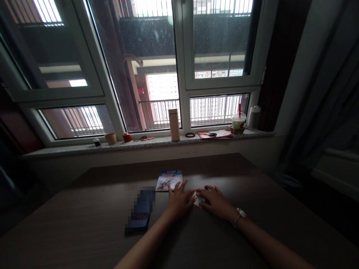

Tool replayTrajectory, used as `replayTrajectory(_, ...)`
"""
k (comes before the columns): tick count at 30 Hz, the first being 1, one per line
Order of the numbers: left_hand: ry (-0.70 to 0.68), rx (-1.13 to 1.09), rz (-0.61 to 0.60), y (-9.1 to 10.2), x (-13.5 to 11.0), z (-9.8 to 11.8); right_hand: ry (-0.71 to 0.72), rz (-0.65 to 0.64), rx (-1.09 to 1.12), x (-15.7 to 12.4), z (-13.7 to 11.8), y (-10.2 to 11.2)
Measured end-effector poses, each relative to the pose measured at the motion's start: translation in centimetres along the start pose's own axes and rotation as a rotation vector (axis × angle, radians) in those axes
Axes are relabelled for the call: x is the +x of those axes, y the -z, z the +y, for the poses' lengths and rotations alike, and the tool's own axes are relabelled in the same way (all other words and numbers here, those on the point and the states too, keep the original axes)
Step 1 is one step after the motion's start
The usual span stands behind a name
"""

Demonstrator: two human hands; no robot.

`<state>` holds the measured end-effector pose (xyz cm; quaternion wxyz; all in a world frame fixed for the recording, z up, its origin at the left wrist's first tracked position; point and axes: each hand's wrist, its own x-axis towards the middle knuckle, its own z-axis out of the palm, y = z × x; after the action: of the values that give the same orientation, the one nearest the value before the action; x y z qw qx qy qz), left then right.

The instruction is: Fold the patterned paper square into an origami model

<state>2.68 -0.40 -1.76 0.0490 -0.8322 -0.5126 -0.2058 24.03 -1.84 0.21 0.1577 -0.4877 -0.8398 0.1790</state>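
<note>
Your left hand [179, 201] lies flat on the table [84, 224], fingers spread, grip released, thumb side touching the small red-and-white card [198, 199]. Your right hand [216, 201] covers the card's other end; whether that grip is pressing or pinching, can't tell. The card sits flat between both hands, near the table's middle.

Risks, as I judge them:
- The top looks smooth, so uneven pressure may skid the card out sideways.
- Your left fingertips touch the near edge of the colourful leaflet [169, 180], so it could get dragged along.
- The phone [140, 211] lies near your left forearm, and an elbow swing could shove it.
- Dim light hides the card's edges.
</note>
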Motion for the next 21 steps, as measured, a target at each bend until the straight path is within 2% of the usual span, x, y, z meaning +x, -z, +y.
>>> replayTrajectory(6, 0.002, 0.021, -0.019, 0.2, 0.2, -0.1, 0.016, 0.019, -0.025, 0.0, 0.0, -0.1)
replayTrajectory(21, -0.067, 0.089, 0.039, 1.2, 0.5, 0.3, 0.068, 0.116, -0.131, -0.2, -0.5, 0.2)
